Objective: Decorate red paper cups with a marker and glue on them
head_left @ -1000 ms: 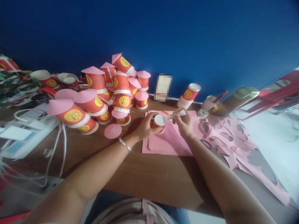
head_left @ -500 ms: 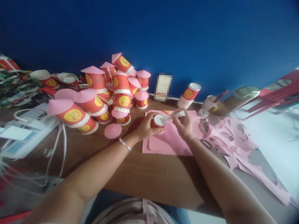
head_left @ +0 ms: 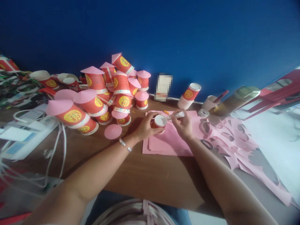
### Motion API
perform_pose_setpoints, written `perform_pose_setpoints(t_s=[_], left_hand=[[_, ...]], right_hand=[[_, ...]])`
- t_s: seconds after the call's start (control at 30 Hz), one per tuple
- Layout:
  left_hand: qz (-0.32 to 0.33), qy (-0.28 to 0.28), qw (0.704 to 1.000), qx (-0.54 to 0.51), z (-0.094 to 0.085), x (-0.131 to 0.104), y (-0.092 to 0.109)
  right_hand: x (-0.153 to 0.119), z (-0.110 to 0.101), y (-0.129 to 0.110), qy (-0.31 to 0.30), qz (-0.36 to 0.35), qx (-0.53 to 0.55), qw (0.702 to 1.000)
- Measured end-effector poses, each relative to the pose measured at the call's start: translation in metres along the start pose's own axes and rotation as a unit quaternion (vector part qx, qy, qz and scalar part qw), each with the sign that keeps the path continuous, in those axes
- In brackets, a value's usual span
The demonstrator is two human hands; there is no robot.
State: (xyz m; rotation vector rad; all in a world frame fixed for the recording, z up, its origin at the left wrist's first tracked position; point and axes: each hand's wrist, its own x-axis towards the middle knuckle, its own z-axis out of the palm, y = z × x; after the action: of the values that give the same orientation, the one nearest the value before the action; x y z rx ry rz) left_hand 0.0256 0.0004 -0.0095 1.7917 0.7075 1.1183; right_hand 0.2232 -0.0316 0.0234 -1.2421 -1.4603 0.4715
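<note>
My left hand (head_left: pixel 145 127) is wrapped round a small red paper cup (head_left: pixel 160 121), its white round end facing up. In my right hand (head_left: pixel 184 126) is a white tube-like stick (head_left: pixel 179 114), pinched between the fingers, its narrow end close beside the cup's rim. Both hands are above the pink paper sheets (head_left: pixel 171 147) on the brown table (head_left: pixel 140 172). A flat pink disc (head_left: pixel 112 132) lies left of my left hand. Whether the stick's tip touches the cup, I cannot tell.
Red cups with pink cone tops (head_left: pixel 95 82) are piled at the left. White cables and a power strip (head_left: pixel 23 134) lie further left. Stacked cups (head_left: pixel 189 95), a tape roll (head_left: pixel 203 113), a bottle (head_left: pixel 236 99) and pink paper scraps (head_left: pixel 236 140) are at the right.
The stick in my right hand has shifted very slightly left and tilted a little. My left hand and the cup are almost in the same place.
</note>
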Motion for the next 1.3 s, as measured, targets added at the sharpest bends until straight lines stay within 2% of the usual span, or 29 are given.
perform_pose_setpoints(t_s=[0.23, 0.67, 0.9, 1.13, 1.3], left_hand=[[-0.040, 0.011, 0.999, -0.029, 0.0024, -0.0011, 0.0016], [-0.002, -0.011, 1.000, -0.016, -0.0008, 0.0009, 0.0082], [0.000, -0.026, 0.999, -0.026, -0.0011, 0.0000, 0.0051], [0.033, 0.022, 0.999, 0.036, -0.0009, 0.0016, -0.0004], [0.033, 0.016, 0.999, 0.038, -0.0010, 0.0018, 0.0008]], right_hand=[[-0.0006, -0.0006, -0.0032, 0.014, -0.019, 0.012, 1.000], [0.0007, -0.0010, -0.0009, -0.006, -0.002, 0.014, 1.000], [0.0017, -0.0013, -0.0035, -0.010, 0.003, 0.015, 1.000], [0.0021, -0.0019, -0.0037, -0.019, 0.012, 0.020, 1.000], [0.0024, -0.0005, -0.0006, -0.023, 0.005, 0.010, 1.000]])
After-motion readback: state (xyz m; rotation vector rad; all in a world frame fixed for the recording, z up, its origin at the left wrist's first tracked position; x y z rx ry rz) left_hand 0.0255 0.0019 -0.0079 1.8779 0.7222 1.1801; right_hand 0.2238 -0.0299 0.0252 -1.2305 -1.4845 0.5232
